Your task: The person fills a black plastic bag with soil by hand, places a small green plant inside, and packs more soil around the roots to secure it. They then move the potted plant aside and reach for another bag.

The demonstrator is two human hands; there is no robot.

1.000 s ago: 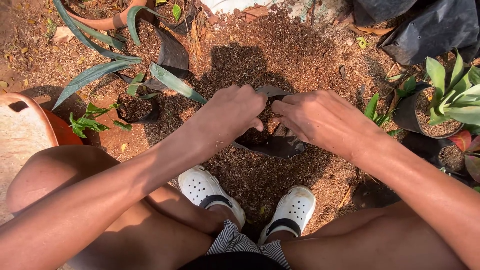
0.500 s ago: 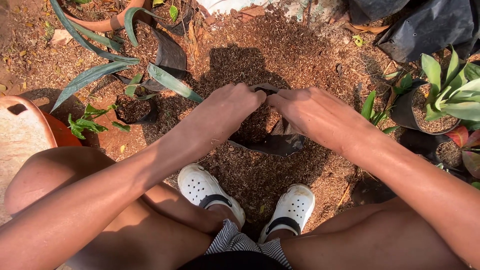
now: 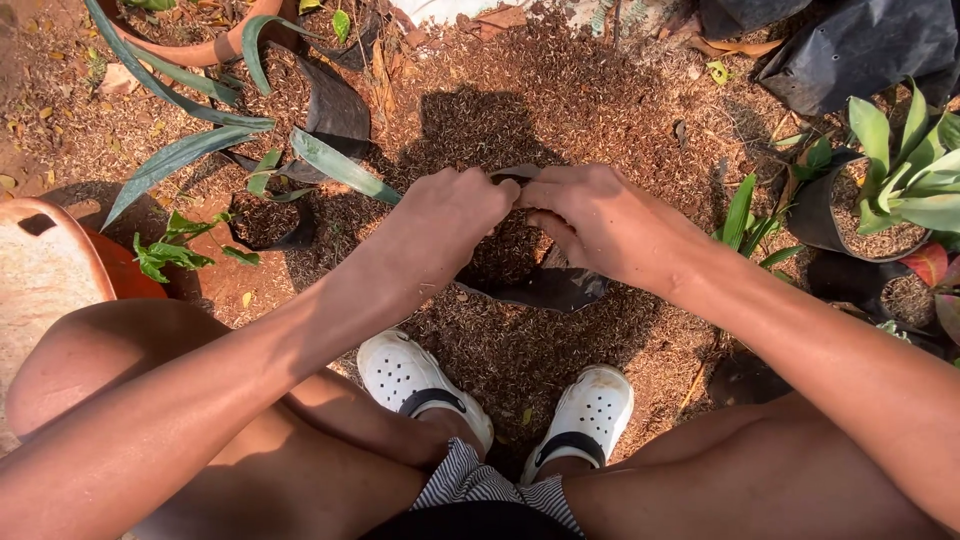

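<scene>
A black plastic grow bag (image 3: 545, 288) filled with brown potting mix stands on the ground in front of my feet. My left hand (image 3: 455, 215) pinches the bag's far rim from the left. My right hand (image 3: 600, 220) grips the same rim from the right, fingers curled over the edge. The two hands almost touch above the bag's mouth and hide most of its opening.
My white clogs (image 3: 420, 385) are planted just below the bag. Potted plants with long green leaves (image 3: 300, 150) stand at left, an orange pot (image 3: 110, 265) at far left, more bagged plants (image 3: 890, 190) at right. Loose brown husk mix (image 3: 560, 90) covers the ground.
Both hands have shifted slightly up and away from me along the bag's rim, closing together. The bag's front wall shows more below them.
</scene>
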